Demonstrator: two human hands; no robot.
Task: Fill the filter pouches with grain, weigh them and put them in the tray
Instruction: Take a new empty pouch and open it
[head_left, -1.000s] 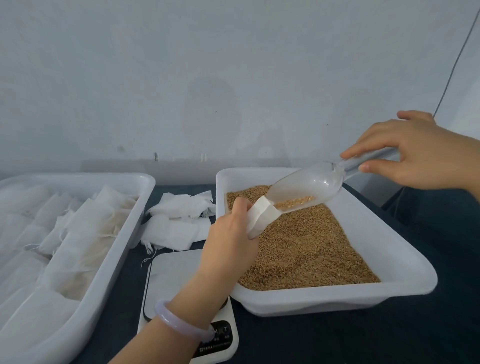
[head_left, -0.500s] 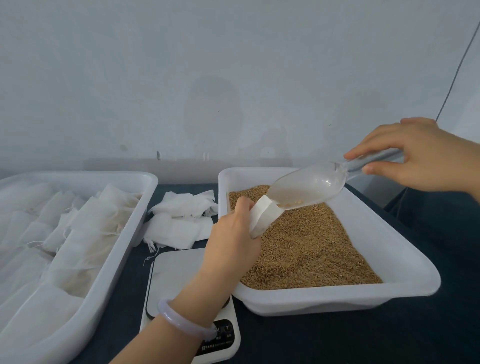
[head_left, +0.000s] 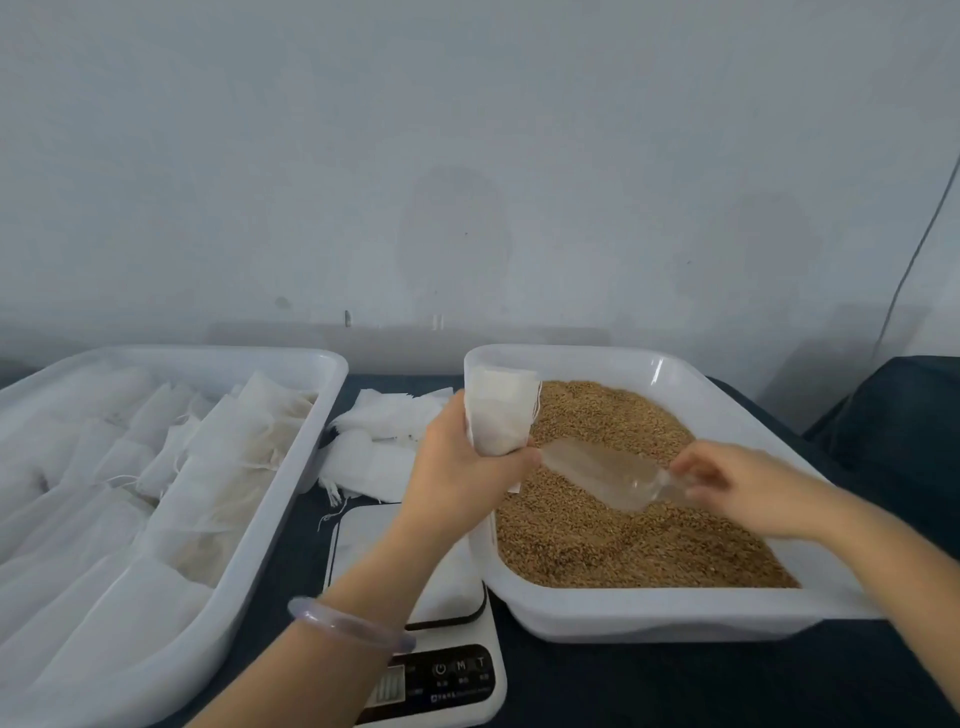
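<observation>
On the worktop (head_left: 675, 686), the tray (head_left: 208, 354) fills the left of the frame, with pouches (head_left: 156, 493) lying in it. The grain bin (head_left: 623, 618) sits at right, holding grain (head_left: 623, 545) with a scoop (head_left: 602, 473) on it. The scale (head_left: 457, 670) stands between them at lower centre, spare pouches (head_left: 384, 441) behind it. An upright pouch (head_left: 501, 410) is over the bin's far left corner.

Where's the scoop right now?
Head view, right of centre: the clear scoop sits low over the grain in the right tray, handle in the right hand, tip beside the left hand.

Scale (head_left: 363, 540) wedged in the narrow gap between pouch tray (head_left: 234, 356) and grain tray (head_left: 649, 613), left forearm (head_left: 363, 597) crossing above its platform, loose pouch pile (head_left: 384, 415) filling the gap behind, bare desk (head_left: 675, 686) strip open front right.
</observation>
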